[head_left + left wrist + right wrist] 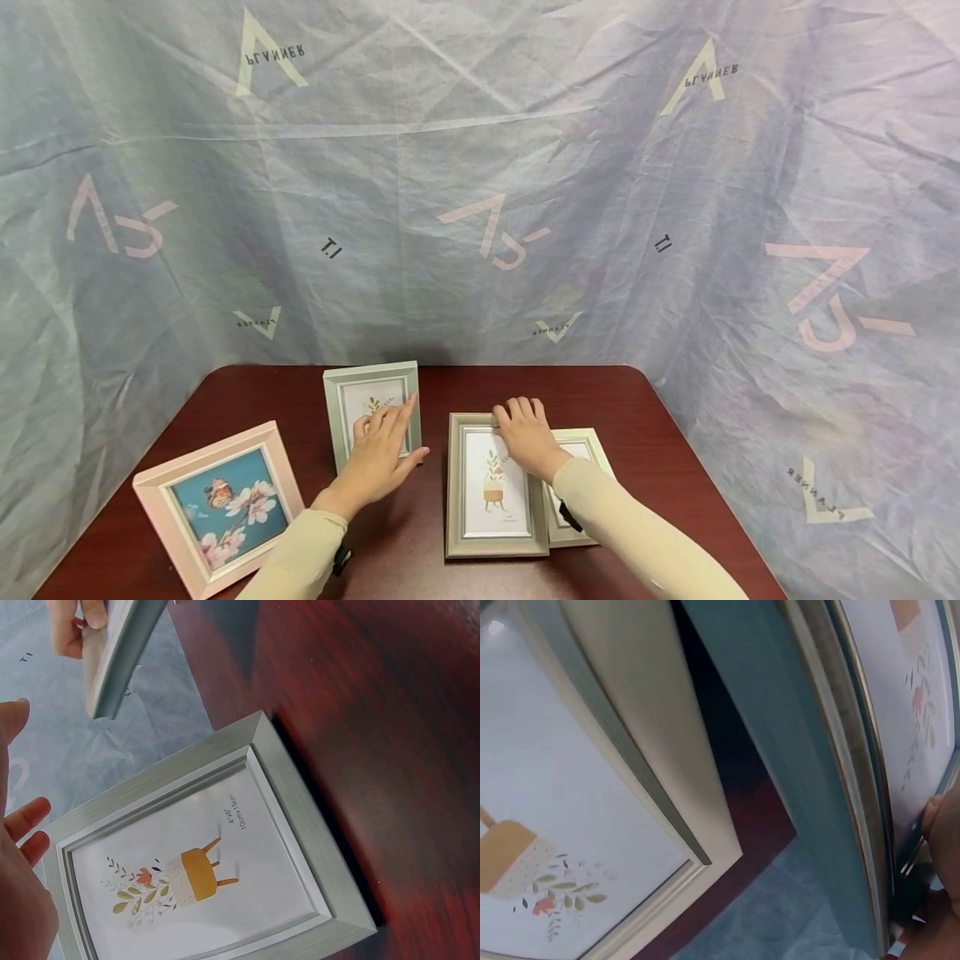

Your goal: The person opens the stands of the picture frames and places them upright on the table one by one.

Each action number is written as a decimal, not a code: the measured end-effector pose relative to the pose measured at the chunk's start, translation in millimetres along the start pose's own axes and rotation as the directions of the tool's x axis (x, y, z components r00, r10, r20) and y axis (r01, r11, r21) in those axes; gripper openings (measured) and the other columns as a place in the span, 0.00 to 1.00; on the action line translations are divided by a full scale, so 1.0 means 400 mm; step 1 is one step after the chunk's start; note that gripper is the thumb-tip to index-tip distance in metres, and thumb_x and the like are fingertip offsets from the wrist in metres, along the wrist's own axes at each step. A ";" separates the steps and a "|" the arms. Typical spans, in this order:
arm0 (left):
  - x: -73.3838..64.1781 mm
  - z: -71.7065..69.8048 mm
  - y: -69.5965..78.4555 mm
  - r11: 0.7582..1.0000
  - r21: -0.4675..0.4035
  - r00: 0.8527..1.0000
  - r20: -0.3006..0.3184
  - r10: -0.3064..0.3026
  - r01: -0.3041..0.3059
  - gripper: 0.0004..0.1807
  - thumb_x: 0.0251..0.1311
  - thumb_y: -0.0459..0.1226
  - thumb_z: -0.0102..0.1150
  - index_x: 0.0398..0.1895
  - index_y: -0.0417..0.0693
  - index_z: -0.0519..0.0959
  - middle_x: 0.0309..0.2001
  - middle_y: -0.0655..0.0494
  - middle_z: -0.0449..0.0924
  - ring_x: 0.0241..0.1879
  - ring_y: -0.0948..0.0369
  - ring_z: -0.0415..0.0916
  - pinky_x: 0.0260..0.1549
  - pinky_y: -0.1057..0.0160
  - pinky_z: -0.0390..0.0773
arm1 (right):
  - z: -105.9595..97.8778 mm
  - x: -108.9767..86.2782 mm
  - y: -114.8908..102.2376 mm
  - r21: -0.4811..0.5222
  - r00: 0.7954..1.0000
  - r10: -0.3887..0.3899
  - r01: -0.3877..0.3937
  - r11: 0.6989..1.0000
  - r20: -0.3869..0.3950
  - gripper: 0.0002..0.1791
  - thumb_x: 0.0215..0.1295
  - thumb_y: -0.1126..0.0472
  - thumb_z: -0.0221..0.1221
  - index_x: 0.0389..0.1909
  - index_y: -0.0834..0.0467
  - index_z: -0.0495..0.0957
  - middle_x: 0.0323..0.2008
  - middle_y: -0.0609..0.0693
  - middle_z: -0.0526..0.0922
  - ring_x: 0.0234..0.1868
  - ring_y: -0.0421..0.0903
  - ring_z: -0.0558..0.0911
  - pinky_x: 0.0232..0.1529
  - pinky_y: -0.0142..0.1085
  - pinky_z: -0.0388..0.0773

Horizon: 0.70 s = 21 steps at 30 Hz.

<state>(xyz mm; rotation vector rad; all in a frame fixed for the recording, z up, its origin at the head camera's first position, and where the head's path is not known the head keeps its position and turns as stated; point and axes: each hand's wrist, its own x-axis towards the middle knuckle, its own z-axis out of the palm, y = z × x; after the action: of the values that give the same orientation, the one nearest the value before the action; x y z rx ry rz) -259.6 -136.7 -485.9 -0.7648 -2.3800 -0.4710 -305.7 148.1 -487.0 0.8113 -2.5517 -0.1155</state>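
Note:
My left hand (382, 454) is spread in front of a pale green photo frame (334, 417) that stands upright at the back. The left wrist view shows its fingers (28, 817) beside that frame (199, 859), which bears a potted-plant print; I cannot tell whether they touch it. My right hand (528, 437) grips the upper right edge of a grey-beige photo frame (498, 546), thumb on the front. In the right wrist view this gripped frame (772, 750) is tilted up beside a cream photo frame (660, 727). The cream frame (585, 448) is partly hidden behind it and my forearm.
A pink photo frame (228, 508) with a butterfly and blossom picture stands angled at the left front. The dark red table (480, 383) has rounded back corners. Grey printed cloth (480, 167) surrounds the table at the back and sides.

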 end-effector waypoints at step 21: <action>-0.030 0.021 0.002 1.000 0.003 1.000 0.008 -0.007 0.007 0.46 0.61 0.48 0.65 0.76 0.37 0.55 0.55 0.44 0.73 0.58 0.45 0.65 0.49 0.42 0.59 | -0.056 -0.033 0.003 0.018 0.964 -0.126 0.134 0.991 -0.234 0.19 0.74 0.52 0.38 0.48 0.61 0.70 0.37 0.52 0.69 0.35 0.50 0.67 0.41 0.43 0.65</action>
<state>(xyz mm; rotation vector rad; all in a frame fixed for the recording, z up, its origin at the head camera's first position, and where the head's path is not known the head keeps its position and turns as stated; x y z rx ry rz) -254.6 -137.0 -499.6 -0.7591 -2.3911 -0.4671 -286.8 157.7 -472.1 0.9465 -2.2861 -0.0175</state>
